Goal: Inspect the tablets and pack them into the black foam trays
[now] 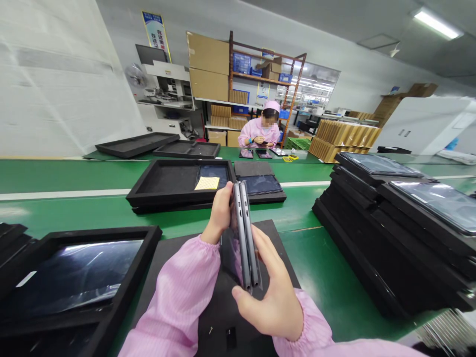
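Note:
Two thin grey tablets [245,238] stand on edge side by side, held upright over a black mat [167,253]. Around the far end of the pair is my left hand [220,210], its thumb near the top edge. My right hand [273,292] grips them from the right and near side, with its thumb at the near lower corner and its fingers along the right face. Clear film shows around the tablets. A small black piece [231,338] lies on the mat below.
Black foam trays [137,198] with a yellow label sheet [207,183] stand beyond my hands. A tray with a film-covered screen [85,272] is at left. Stacked trays [364,238] rise at right. A person in pink [260,130] works across the green table [312,258].

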`<state>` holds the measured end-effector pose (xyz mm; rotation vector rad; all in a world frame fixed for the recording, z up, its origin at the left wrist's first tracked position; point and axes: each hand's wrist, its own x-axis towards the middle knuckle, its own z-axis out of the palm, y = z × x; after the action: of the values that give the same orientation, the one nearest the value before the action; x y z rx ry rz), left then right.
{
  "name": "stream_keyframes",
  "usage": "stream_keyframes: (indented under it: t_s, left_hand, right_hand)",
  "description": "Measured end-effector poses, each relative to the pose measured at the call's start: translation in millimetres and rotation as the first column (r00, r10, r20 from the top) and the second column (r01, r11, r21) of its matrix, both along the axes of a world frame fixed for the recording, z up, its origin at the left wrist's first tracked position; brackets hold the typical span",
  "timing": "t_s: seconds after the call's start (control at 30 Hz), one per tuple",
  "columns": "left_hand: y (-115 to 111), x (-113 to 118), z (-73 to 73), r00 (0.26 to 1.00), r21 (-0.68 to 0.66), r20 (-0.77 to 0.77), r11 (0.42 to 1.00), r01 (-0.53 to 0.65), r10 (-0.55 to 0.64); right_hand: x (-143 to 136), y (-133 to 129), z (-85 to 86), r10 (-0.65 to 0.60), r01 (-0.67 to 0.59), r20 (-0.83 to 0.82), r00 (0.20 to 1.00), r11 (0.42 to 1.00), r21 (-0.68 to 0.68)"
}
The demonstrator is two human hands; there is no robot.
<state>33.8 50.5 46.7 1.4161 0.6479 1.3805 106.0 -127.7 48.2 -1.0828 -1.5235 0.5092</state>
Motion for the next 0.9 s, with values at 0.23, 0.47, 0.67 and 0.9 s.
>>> stream_keyframes:
  t_s: [0.23, 0.47, 0.67, 0.9]
  left_hand:
    - [-0.4, 0.3, 0.9, 1.000, 0.030, -0.021, 1.000, -0.008, 0.009]
    - [-4.9, -0.8, 4.8, 0.999, 0.071, -0.048, 0.997, 0.014, -0.010]
    - [-12.5, -1.3, 9.4, 0.998, 0.079, -0.048, 0.996, 0.035, -0.031]
    - [-14.6, -1.7, 10.0, 0.998, 0.050, -0.044, 0.998, 0.036, -0.034]
  right_hand:
    - [1.4, -0.8, -0.5, 0.032, -0.032, -0.002, 0.999, 0.999, 0.000]
    - [5.6, -2.8, -3.2, 0.055, -0.054, -0.043, 0.998, 0.998, 0.034]
    - [6.9, -6.8, -9.6, 0.005, -0.006, -0.125, 0.992, 1.000, -0.006]
    - [6.1, -6.0, -9.8, 0.064, -0.058, -0.163, 0.985, 0.998, 0.040]
